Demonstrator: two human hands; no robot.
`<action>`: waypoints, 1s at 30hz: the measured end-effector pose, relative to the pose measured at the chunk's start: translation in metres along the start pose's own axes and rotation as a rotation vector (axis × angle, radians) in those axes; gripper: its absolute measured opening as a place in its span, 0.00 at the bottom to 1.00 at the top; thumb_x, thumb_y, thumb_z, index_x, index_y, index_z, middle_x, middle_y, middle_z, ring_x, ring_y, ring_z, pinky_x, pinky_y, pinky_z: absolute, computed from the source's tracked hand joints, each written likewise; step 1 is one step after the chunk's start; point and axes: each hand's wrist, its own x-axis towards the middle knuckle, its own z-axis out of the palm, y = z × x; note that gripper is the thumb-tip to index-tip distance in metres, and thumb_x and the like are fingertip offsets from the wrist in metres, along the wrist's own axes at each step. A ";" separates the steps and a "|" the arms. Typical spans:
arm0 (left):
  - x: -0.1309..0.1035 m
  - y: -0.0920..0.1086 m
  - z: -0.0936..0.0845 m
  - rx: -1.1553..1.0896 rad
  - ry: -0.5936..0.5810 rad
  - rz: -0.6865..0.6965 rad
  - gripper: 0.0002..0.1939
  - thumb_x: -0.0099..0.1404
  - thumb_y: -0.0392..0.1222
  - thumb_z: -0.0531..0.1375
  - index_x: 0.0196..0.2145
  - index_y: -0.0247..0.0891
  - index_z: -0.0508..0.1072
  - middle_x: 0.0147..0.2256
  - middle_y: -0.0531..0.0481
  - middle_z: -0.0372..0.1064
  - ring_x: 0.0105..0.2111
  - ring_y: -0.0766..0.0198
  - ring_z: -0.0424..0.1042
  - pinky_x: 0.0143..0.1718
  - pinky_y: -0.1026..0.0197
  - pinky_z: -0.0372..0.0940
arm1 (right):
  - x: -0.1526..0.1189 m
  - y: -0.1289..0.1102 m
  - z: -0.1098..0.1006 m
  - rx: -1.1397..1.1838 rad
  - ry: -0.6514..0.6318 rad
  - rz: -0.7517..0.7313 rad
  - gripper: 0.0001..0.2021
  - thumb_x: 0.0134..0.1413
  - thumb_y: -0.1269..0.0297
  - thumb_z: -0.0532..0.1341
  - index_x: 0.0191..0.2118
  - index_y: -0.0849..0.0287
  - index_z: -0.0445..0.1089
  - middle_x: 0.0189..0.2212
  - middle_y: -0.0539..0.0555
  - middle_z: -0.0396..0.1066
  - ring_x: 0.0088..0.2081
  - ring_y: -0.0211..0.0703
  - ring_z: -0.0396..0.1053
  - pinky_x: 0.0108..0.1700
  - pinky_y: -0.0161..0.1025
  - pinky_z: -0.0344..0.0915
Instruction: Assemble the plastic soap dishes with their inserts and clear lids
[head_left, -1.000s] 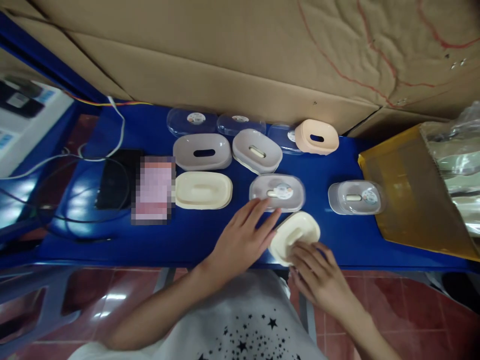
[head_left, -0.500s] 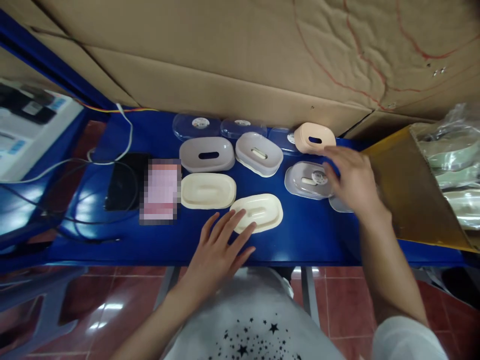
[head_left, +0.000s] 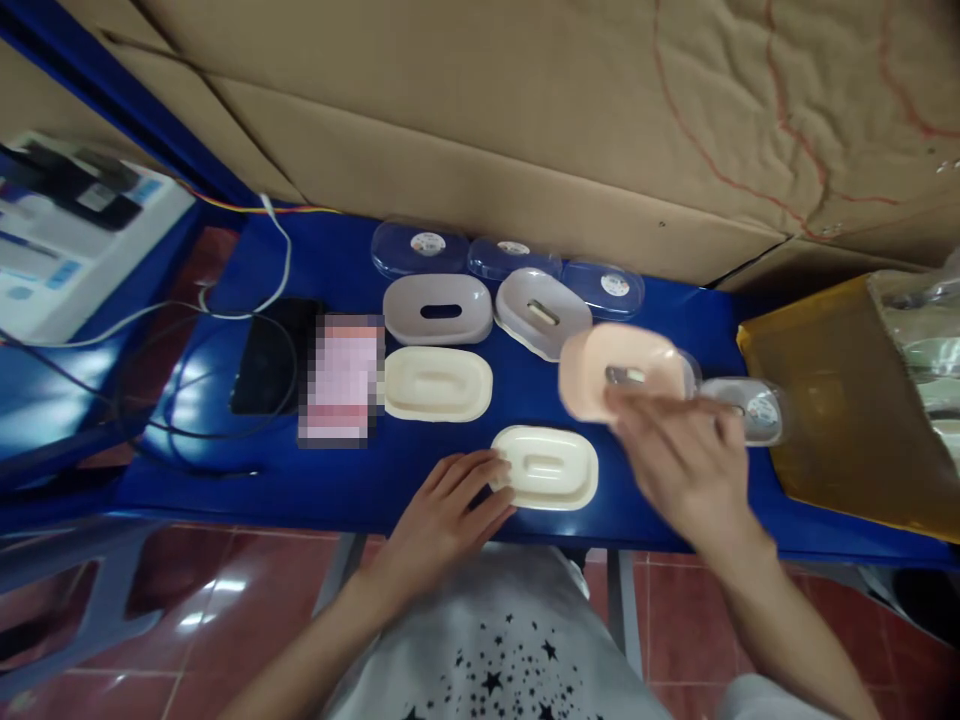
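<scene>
My right hand (head_left: 686, 465) is closed on a peach oval slotted cover (head_left: 585, 370), held over the blue table and blurred by motion. My left hand (head_left: 457, 495) grips the left edge of a cream oval base (head_left: 551, 468) with a raised middle, near the table's front edge. A second cream base (head_left: 437, 383) lies further left. Behind it sits a grey slotted cover (head_left: 437, 310). To that cover's right, another grey cover (head_left: 544, 310) rests on a cream base, tilted askew. Beyond my right hand is a grey cover under a clear lid (head_left: 754, 410), partly hidden.
Clear labelled lids (head_left: 420, 250) line the back of the blue table (head_left: 300, 490). A cardboard box (head_left: 840, 400) with wrapped pieces stands at right. A phone with a blurred screen (head_left: 341, 380), a black flat object (head_left: 270, 360) and cables lie at left. Cardboard (head_left: 465, 120) walls the back.
My right hand has picked up the peach cover from the back right and brought it left and nearer. My left hand has drawn the cream base toward me. The view has shifted slightly.
</scene>
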 end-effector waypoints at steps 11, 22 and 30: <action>-0.003 -0.003 0.004 -0.034 0.040 0.081 0.20 0.74 0.33 0.67 0.61 0.41 0.74 0.61 0.38 0.69 0.65 0.47 0.68 0.62 0.41 0.73 | -0.053 -0.094 0.020 0.289 -0.072 -0.009 0.23 0.70 0.79 0.55 0.66 0.61 0.73 0.47 0.54 0.83 0.48 0.47 0.73 0.52 0.50 0.59; -0.002 -0.004 -0.003 0.056 -0.010 0.116 0.13 0.75 0.30 0.64 0.54 0.39 0.74 0.59 0.39 0.74 0.62 0.50 0.73 0.61 0.43 0.74 | -0.069 -0.097 0.034 0.343 -0.060 -0.033 0.27 0.71 0.75 0.57 0.72 0.56 0.67 0.52 0.52 0.83 0.51 0.48 0.73 0.58 0.49 0.62; 0.010 -0.014 -0.018 0.068 -0.037 0.103 0.12 0.79 0.44 0.62 0.56 0.39 0.74 0.58 0.39 0.75 0.59 0.50 0.75 0.60 0.43 0.73 | -0.071 -0.097 0.047 0.382 -0.086 -0.032 0.31 0.71 0.76 0.57 0.75 0.53 0.61 0.57 0.51 0.81 0.56 0.48 0.77 0.62 0.50 0.66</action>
